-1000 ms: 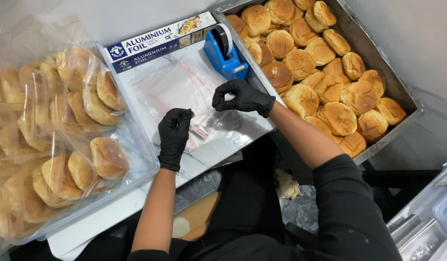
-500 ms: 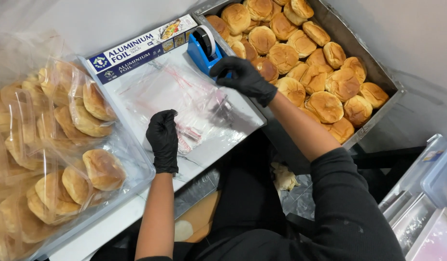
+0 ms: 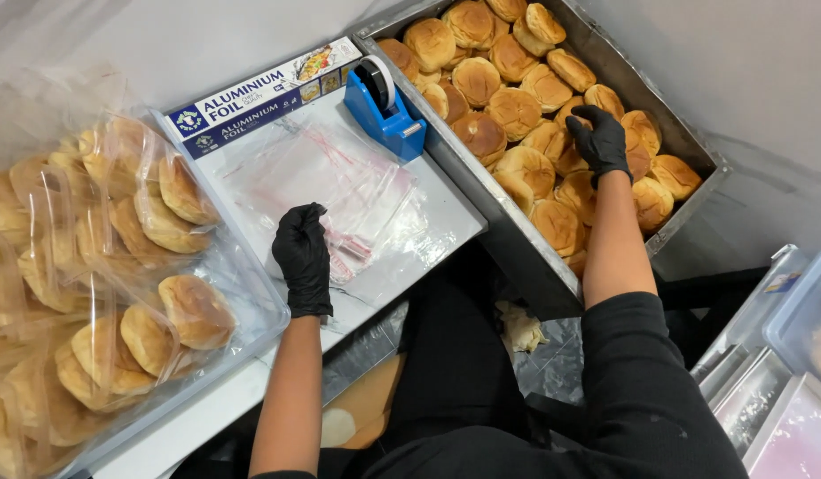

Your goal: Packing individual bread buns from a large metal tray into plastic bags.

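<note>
Buns fill the metal tray; my right hand rests fingers-down on them, grip unclear. Left hand presses flat on empty plastic bags. Bagged buns lie stacked left; I judge most remain unpacked.

Matt black rubbery gloves; glossy clear plastic bags; dull metal tray; smooth-crusted buns.

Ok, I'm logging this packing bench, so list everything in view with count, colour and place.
Buns: too many to count, golden brown, loose in metal tray, right.
Bagged buns: several clear bags, in clear bin, left.
Clear bags: a stack, red-striped, centre of table.
Tape dispenser: one, blue, beside tray.
Foil box: one, blue and white, behind bags.
Left hand: black glove, on the bags.
Right hand: black glove, on the buns.
</note>
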